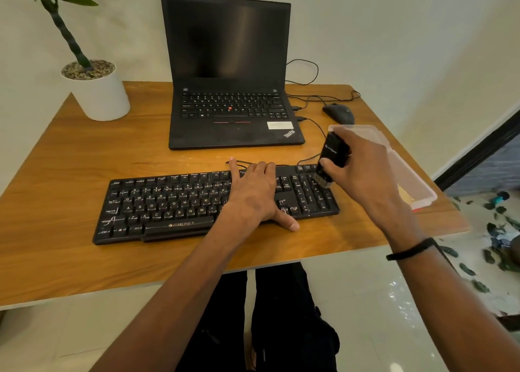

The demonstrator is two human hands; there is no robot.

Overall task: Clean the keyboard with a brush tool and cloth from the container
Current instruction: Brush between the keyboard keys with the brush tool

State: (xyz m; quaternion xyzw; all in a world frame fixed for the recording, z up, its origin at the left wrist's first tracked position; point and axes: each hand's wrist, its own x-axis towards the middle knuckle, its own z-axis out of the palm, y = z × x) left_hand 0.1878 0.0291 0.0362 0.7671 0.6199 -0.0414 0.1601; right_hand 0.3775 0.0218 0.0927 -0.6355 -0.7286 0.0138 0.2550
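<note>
The black keyboard [213,202] is lying near the front edge of the wooden worktop [70,157], its long axis running left to right across the person's body, and its number pad end is sitting directly beneath the brush tool [330,160]. That tool, a stubby black block, is pointing bristles-down and tilting a little, with the bristle tips touching or just above the keys at the pad's top corner; I cannot tell which. The right hand [363,171] is wrapping its grip firmly around the tool's body, thumb on the near face. The left hand [254,195] is lying flat and spread across the keys around the enter block, fingers reaching past the back edge, apparently pinning the board in place and holding nothing. So the uncleaned length of the keyboard is stretching away leftward from the brush, and I judge the coming strokes will need to travel along that axis, with the left hand sitting in the path. Just beyond the right hand, the clear plastic container [405,171] is resting at the worktop's right edge; the cloth is not clearly showing. Further back are standing a laptop [228,70], a mouse [339,113] and a potted plant [98,90].
</note>
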